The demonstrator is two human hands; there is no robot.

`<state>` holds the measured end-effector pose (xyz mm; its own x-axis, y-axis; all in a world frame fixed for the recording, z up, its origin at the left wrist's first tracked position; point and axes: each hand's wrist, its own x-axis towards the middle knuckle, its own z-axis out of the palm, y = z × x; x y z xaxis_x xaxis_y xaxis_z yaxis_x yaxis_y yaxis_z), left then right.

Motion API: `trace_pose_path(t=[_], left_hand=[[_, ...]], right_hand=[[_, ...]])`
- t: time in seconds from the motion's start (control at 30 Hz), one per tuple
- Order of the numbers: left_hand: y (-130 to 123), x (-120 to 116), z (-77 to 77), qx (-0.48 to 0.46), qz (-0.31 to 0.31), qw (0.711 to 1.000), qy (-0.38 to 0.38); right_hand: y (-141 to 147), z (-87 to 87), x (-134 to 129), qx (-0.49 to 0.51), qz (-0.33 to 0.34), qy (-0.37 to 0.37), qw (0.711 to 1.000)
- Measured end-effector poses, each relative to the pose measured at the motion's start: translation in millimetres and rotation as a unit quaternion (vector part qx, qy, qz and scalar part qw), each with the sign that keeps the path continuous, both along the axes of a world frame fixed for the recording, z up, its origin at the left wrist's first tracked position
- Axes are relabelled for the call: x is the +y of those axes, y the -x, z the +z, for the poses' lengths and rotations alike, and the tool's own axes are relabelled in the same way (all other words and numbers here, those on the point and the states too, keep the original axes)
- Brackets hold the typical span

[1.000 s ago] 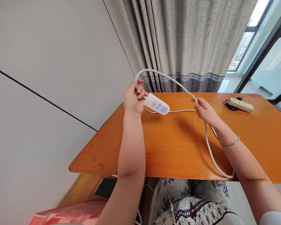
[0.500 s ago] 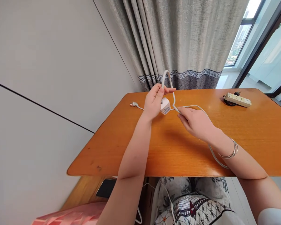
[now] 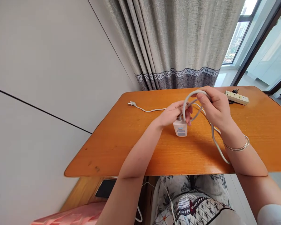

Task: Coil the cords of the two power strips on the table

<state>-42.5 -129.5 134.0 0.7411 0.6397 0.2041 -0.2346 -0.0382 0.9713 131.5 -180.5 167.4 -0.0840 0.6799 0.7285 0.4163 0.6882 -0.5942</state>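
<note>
A person's two bare hands work over an orange-brown wooden desk. The landmark is a white plastic power strip with pale blue socket panels, seen end-on above the middle of the desk; whether its lower end touches the wood cannot be told.

The left hand is just above the power strip, fingers curled around the white rubbery cable near where it enters; the thumb is hidden. The right hand, right of and above the power strip, pinches an arched loop of that cable between thumb and fingers. More cable sags towards the near edge, right of the power strip. Its white plug lies well to the left and beyond.

The cable looks springy and fairly stiff, apt to uncurl if let go. The power strip seems light, rigid and a little slick; its long sides probably give the surest hold, sparing the cable joint.

Farther off, to the right of the power strip, lies a cream rectangular power strip with a black plug. No container can be made out.
</note>
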Motion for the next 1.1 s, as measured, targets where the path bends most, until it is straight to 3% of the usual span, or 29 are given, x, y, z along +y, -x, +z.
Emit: trace_pose_path(t=[0.1, 0.27, 0.33, 0.5, 0.67, 0.8, 0.93, 1.1], left_hand=[[-3.5, -5.4, 1.3, -0.008, -0.023, 0.999, 0.036], [-1.3, -5.2, 6.6, -0.032, 0.008, 0.997, 0.067], [0.2, -4.9, 7.8, -0.035, 0.015, 0.997, 0.062], [3.7, -3.5, 7.8, -0.044, 0.046, 0.996, 0.058], [6.7, -0.2, 8.1, -0.052, 0.003, 0.998, 0.048], [6.5, -3.7, 16.6, -0.046, 0.025, 0.989, 0.140], [4.4, -10.5, 27.3, -0.032, 0.046, 0.964, 0.260], [2.0, -14.1, 30.4, -0.050, 0.032, 0.954, 0.292]], right_hand=[[-7.3, -6.3, 17.1, 0.024, -0.022, 0.010, 0.999], [-16.4, -12.1, 33.1, 0.025, -0.059, 0.002, 0.998], [-17.7, -13.6, 35.4, 0.027, -0.031, 0.024, 0.999], [-16.3, -17.3, 37.5, 0.085, 0.110, 0.153, 0.978], [-10.2, -19.6, 36.1, 0.115, 0.118, 0.133, 0.977], [-3.8, -24.8, 36.2, 0.103, 0.099, 0.128, 0.981], [0.4, -27.9, 36.6, 0.114, 0.127, 0.155, 0.973], [2.2, -26.3, 34.4, 0.132, 0.141, 0.156, 0.969]])
